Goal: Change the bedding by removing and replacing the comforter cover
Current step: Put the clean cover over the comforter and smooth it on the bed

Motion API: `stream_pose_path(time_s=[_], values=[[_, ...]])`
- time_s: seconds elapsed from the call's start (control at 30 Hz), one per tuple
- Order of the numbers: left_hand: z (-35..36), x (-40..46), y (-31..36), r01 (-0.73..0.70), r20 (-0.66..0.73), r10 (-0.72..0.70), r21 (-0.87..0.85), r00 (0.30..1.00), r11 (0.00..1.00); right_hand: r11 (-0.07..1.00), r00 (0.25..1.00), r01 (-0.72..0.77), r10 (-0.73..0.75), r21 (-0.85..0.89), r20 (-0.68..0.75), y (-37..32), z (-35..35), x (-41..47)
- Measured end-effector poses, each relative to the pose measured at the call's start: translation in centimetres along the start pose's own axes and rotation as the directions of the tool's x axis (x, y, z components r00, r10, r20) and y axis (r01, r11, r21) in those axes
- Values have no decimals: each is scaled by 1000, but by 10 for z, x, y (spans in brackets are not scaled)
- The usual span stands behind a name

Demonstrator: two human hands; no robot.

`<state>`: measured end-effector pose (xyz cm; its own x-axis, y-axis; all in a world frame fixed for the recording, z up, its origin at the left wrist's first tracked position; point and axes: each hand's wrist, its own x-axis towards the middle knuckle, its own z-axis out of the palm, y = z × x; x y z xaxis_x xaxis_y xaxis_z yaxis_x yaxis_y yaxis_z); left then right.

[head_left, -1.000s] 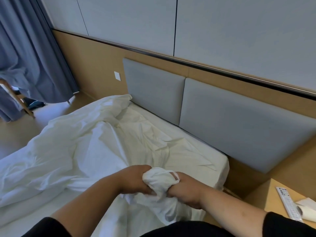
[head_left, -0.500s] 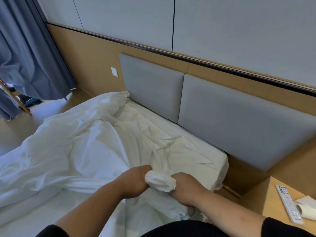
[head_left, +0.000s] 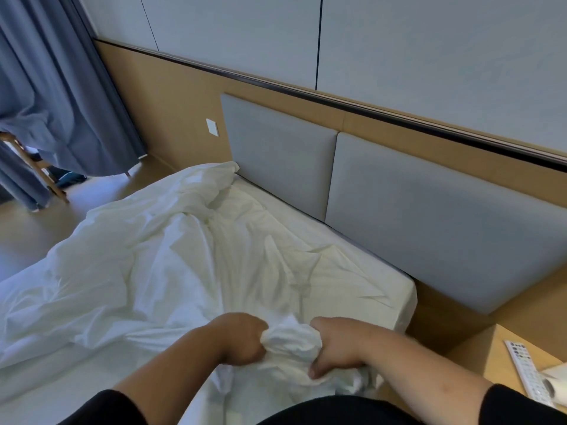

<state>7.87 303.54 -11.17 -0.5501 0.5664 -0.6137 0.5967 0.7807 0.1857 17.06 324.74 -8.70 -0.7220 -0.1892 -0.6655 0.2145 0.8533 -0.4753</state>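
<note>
The bed point(head_left: 395, 289) is set against a grey padded headboard point(head_left: 429, 228), and most of its surface is covered by the white comforter cover point(head_left: 147, 271), which lies rumpled from the far corner by the headboard down to the near edge. From its creases and the way it collapses into folds, the cover is judged to be light, soft and limp, with no stiffness to hold a shape; some slipperiness is likely, so a loose pinch could be lost. A bunched handful near a corner or seam is judged the best place for it to be taken, since flat cloth gives little purchase. Such a bunch is gathered at the near edge: it is gripped from one side by the left hand point(head_left: 239, 338), fingers curled tightly into the cloth, and from the other by the right hand point(head_left: 334, 348), likewise closed around it, the two just beside each other. Whether a comforter is inside cannot be told. On the wooden side table point(head_left: 478, 357) a remote control point(head_left: 527, 372) is laid; its button markings appear too small to be read, and no brand or label is visible anywhere.
</note>
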Motion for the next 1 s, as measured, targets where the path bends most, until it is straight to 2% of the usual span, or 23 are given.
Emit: stream_pose_path(time_s=[0.03,0.07,0.13,0.17,0.27,0.37,0.47,0.53,0.57,0.6,0.63,0.67,0.7,0.73,0.77,0.83,0.93,1.0], values=[[-1,-1,3,10,94,-7,-30,996,999,989,999,6,-13,-146,-49,-1,3,3],[-5,-2,4,24,195,-10,-72,981,997,979,998,17,-30,-205,-59,-1,7,7],[-15,-8,3,51,338,-13,-105,941,993,984,997,66,-70,-167,-19,0,15,11],[-19,-12,1,39,349,-9,-79,937,996,991,995,103,-103,-91,4,1,16,10],[-15,-14,-3,-28,164,15,82,986,996,948,981,185,-193,259,6,6,11,0],[0,-5,-4,-78,-58,82,62,995,995,768,975,160,-220,620,21,5,12,-8],[5,8,-4,-106,-322,89,-36,942,994,519,974,72,-222,852,53,7,15,-6],[7,16,-4,-117,-447,81,-53,891,992,437,954,-18,-262,899,147,12,9,-6],[8,19,-4,-109,-475,66,-65,877,992,461,946,-59,-259,885,197,13,2,-5],[8,21,-5,-88,-479,17,-125,877,988,557,945,-73,-226,827,235,14,-5,-4],[6,21,-4,-59,-442,-37,-201,896,978,729,959,-49,-156,683,236,15,-10,-2],[5,21,-4,-35,-363,-51,-229,930,973,897,983,-27,-56,442,173,15,-13,2],[1,19,-1,-46,-260,-8,-203,966,978,980,998,-34,22,197,63,14,-13,4],[-2,16,0,-74,-171,47,-153,984,985,998,997,-43,45,35,-57,12,-11,6],[-7,12,1,-89,-106,75,-137,992,987,998,986,-39,31,-46,-165,9,-8,7],[-22,0,1,-100,-75,87,-207,993,973,998,960,64,-68,-24,-273,8,0,10],[-42,-16,3,-101,-49,89,-393,995,914,921,942,271,-194,280,-275,-7,7,11],[-48,-27,13,-91,-1,102,-452,995,887,871,908,347,-219,347,-358,-24,9,9]])
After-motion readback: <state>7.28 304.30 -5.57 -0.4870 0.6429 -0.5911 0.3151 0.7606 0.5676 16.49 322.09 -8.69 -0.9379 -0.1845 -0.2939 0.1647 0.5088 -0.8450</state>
